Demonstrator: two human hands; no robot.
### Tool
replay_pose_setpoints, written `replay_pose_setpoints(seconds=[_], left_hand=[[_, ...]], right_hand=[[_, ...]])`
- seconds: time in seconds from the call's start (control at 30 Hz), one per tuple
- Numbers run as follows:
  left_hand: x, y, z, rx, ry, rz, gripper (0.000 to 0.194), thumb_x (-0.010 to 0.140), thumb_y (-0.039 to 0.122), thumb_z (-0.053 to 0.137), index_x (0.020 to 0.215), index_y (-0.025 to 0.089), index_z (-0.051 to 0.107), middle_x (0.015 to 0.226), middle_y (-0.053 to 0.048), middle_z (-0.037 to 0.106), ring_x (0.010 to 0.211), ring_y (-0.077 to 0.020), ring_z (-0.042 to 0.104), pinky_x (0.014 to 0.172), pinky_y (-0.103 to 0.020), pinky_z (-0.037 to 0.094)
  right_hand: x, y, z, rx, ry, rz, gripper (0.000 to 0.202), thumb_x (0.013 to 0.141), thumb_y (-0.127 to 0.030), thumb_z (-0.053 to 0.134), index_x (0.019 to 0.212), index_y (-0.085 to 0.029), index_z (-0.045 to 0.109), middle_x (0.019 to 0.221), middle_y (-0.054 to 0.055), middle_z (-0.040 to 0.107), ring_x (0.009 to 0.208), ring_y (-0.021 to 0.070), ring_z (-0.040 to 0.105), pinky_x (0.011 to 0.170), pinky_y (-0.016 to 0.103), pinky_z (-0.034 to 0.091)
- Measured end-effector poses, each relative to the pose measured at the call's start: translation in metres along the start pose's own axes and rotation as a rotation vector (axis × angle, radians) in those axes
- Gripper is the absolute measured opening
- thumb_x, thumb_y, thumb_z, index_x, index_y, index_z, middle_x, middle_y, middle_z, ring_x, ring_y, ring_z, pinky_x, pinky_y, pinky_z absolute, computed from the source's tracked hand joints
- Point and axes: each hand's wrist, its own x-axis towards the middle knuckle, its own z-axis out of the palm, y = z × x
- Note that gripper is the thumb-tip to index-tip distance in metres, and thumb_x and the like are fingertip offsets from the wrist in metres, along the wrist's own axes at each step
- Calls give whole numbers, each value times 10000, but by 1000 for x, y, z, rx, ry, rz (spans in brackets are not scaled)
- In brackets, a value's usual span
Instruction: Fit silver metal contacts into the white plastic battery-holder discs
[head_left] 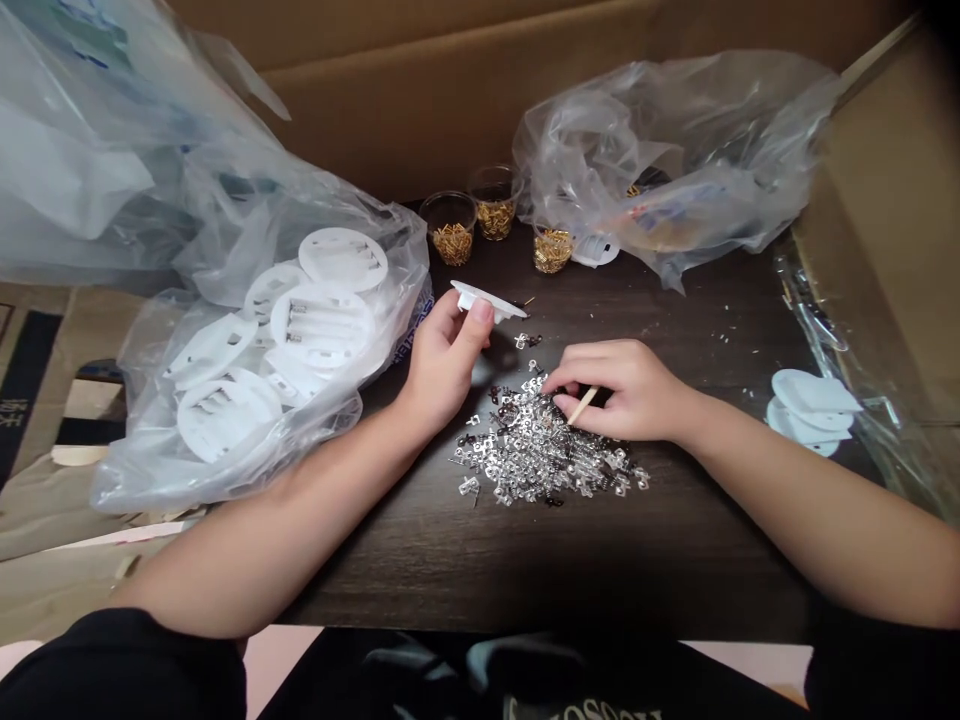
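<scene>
Dark sleeves cut off at the bench's [675, 560] near edge, left hand [442, 365] pinches a white disc [487, 300], right hand [630, 390], curled around a thin stick [582, 405], half hides tiny metal clips [540, 450].

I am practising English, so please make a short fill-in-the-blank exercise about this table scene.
1. The left hand holds a white round ____.
2. The right hand rests on a pile of small ____ metal clips.
3. Behind them stand ____ small cups of gold pins.

Missing words: plastic disc; silver; three
</scene>
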Motion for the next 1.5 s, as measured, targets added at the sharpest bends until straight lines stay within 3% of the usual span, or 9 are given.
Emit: replay_pose_setpoints(seconds=[0.13,0.3,0.5,0.7,0.87,1.07,1.3,1.5], left_hand=[[-1,-1,0,18,-13,20,537,915,738,570,892,206,632,773,-17,612,722,-138,570,691,-277,482],[-1,-3,-1,34,-9,20,537,917,737,569,856,205,615,762,-15,595,721,-138,561,683,-276,467],[0,0,1,44,-44,37,526,923,727,572,922,207,654,840,-46,685,743,-149,603,708,-293,501],[1,3,3,22,-62,49,513,931,712,576,935,205,655,922,-66,735,815,-160,663,770,-300,543],[0,2,3,12,-57,41,509,933,706,577,948,203,654,938,-70,744,843,-165,685,781,-300,550],[-1,2,1,32,-56,50,533,934,729,547,922,208,659,872,-60,708,776,-162,638,736,-307,527],[-1,3,-1,-11,-158,39,584,857,785,604,921,207,661,839,-48,662,782,-173,620,739,-310,504],[-2,0,-4,66,-286,229,598,743,683,807,1088,209,690,973,-70,665,882,-207,618,784,-333,501]], right_hand=[[1,6,1,-78,-82,23,139,895,-239,699,1018,-232,763,922,2,735,744,146,654,644,290,424],[-2,7,3,-68,-12,39,140,945,-239,637,1003,-222,764,921,27,734,753,151,666,664,288,451],[1,-5,10,-97,111,29,212,970,-295,655,1121,-219,783,931,42,715,724,137,636,656,284,471],[7,-17,23,-118,35,122,143,943,-252,657,955,-236,799,922,22,704,720,128,632,632,282,437],[7,-17,25,-106,46,132,126,924,-231,660,919,-221,785,925,29,696,710,129,624,619,285,443],[6,-13,22,70,238,41,101,953,-201,650,968,-204,750,930,58,713,776,156,668,679,316,547],[4,-22,14,67,426,107,85,945,-197,678,961,-249,743,945,49,804,671,151,698,551,310,546],[4,-25,3,103,661,202,81,923,-220,727,976,-275,754,940,50,795,737,193,712,561,350,521]])
